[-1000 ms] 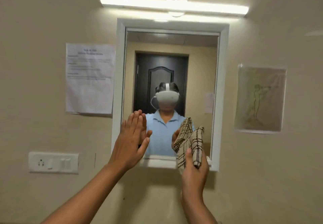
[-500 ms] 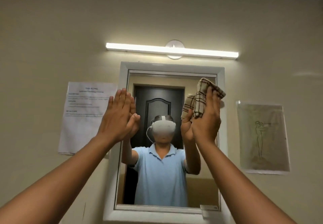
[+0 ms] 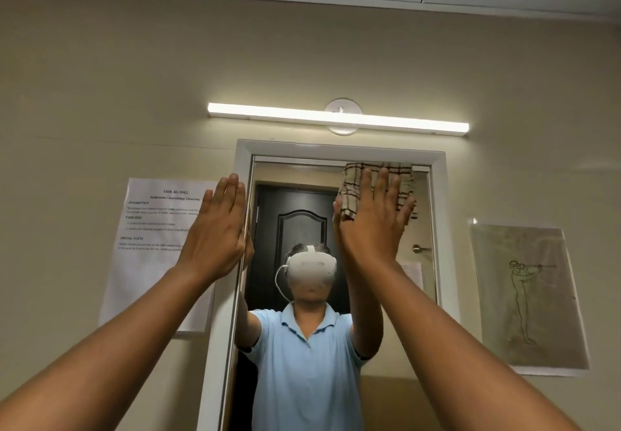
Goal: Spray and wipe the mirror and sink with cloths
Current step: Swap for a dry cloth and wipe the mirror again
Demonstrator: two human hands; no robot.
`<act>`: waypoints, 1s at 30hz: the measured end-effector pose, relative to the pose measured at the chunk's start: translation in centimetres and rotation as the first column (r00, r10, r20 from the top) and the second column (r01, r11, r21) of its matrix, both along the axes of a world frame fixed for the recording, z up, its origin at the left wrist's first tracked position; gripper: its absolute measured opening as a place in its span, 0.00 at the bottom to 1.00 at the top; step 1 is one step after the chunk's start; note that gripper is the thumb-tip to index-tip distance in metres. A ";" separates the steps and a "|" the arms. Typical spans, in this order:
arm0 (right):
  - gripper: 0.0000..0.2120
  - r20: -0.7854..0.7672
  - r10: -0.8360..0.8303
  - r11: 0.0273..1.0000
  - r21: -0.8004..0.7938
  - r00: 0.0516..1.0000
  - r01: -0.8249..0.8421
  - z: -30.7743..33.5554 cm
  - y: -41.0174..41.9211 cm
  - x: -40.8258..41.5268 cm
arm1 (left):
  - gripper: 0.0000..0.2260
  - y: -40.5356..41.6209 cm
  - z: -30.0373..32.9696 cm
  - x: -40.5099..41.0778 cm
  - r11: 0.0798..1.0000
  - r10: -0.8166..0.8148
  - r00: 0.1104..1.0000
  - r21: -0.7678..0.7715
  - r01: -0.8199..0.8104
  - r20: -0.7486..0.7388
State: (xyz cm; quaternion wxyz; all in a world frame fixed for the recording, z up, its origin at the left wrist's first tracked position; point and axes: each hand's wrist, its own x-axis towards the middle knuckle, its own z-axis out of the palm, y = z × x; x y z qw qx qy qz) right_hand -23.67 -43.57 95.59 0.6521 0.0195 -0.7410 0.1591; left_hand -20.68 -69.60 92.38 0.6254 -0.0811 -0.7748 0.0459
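Observation:
A white-framed mirror (image 3: 383, 346) hangs on the beige wall straight ahead. My right hand (image 3: 373, 225) lies flat, fingers spread, and presses a beige checked cloth (image 3: 405, 192) against the glass near the mirror's top right corner. My left hand (image 3: 220, 232) is raised flat with fingers together, its edge at the mirror's left frame, and it holds nothing. The glass reflects a person in a light blue shirt with a white headset, both arms up. The sink is out of view.
A lit tube light (image 3: 336, 118) runs above the mirror. A printed task sheet (image 3: 151, 229) is taped to the wall on the left and a sketch on paper (image 3: 527, 292) on the right. A dark door shows in the reflection.
Both hands have risen from the mirror's lower edge to its top. The cloth, bunched in my right hand before, is now spread flat under my palm against the glass.

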 end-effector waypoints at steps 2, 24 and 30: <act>0.39 0.034 0.006 0.995 0.098 0.999 -0.009 0.2 -2.2 0.8 | 0.33 -0.1 -0.1 0.0 1.000 -0.014 1.000 -0.001 0.014 0.001; 0.38 0.011 -0.060 0.986 0.154 0.998 0.058 -0.5 5.0 0.4 | 0.29 -1.1 -0.3 -0.7 0.998 -0.016 0.999 -0.061 0.014 -0.028; 0.51 0.020 -0.030 0.996 0.086 0.999 0.028 -0.8 5.7 1.4 | 0.31 -0.9 -0.3 -0.6 0.999 -0.008 1.000 -0.052 0.007 -0.019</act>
